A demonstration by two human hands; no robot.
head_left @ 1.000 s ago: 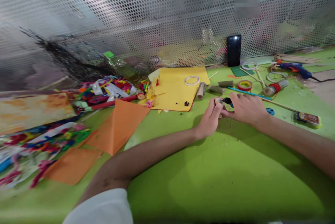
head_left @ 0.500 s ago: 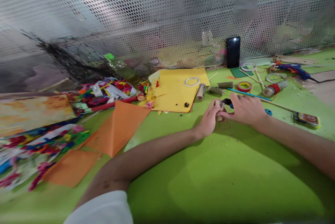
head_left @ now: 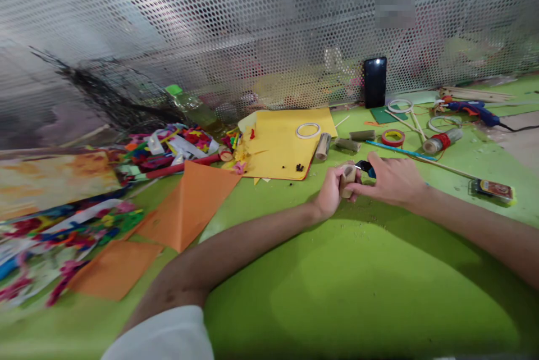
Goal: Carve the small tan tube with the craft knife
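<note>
My left hand [head_left: 329,194] is closed around a short tan tube [head_left: 347,181], its open end facing up. Whether the tube is cardboard or bamboo I cannot tell. My right hand [head_left: 398,179] is wrapped round a cutter knife [head_left: 366,168] with a blue and black handle. Its thin metal blade lies at the tube's upper rim, and most of the handle is hidden under the fingers. My right thumb touches the near side of the tube. Small crumbs [head_left: 366,226] are scattered on the green table below. Similar short tubes [head_left: 323,146] lie just beyond my hands.
Yellow sheets [head_left: 282,149] bear a white ring. Orange paper [head_left: 193,197] and a colourful scrap pile [head_left: 168,144] lie left. A phone [head_left: 375,82] leans on the perforated metal screen. Tape [head_left: 393,137], sticks, a small box [head_left: 493,190] and a glue gun [head_left: 474,111] are right.
The tube has tilted and shifted slightly left, so more of its opening and side show. My right hand and the cutter knife have moved a little, and the blade is now visible.
</note>
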